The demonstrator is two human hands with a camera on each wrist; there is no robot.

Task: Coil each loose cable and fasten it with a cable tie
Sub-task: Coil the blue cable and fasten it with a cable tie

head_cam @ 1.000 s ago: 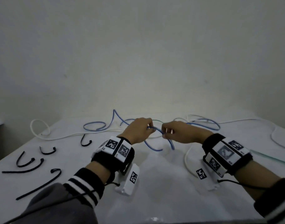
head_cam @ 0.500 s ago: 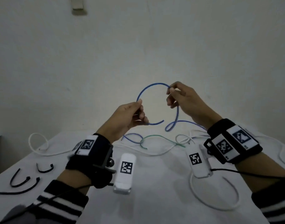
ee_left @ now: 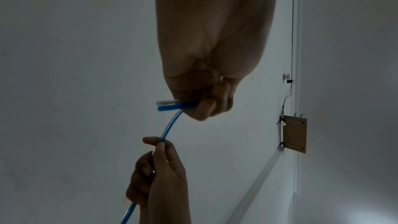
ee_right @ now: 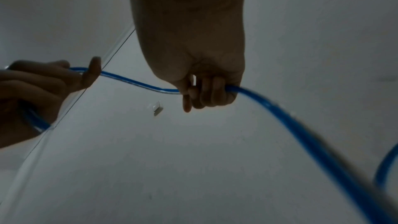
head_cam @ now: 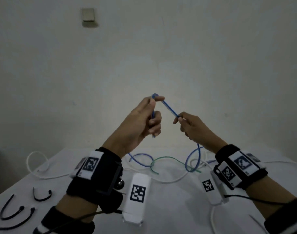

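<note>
A blue cable [head_cam: 170, 110] is held up in the air above the white table [head_cam: 169, 208]. My left hand [head_cam: 148, 115] grips a tight fold of it near one end; the cut end [ee_left: 165, 106] sticks out past the fingers. My right hand [head_cam: 188, 125] pinches the same blue cable [ee_right: 137, 83] a short way along, lower and to the right. From there the cable drops to the table in a loop [head_cam: 192, 159]. Several black cable ties [head_cam: 42, 196] lie at the table's left front.
On the table lie a green cable [head_cam: 169, 160], a second blue cable [head_cam: 141, 159] and long white cables [head_cam: 38, 162]. A white wall rises right behind the table, with a small plate [head_cam: 88, 15] high up.
Both hands rose from the table with the blue cable. The wide arc between them closed into a tight fold in the left hand; the right hand slid down the cable.
</note>
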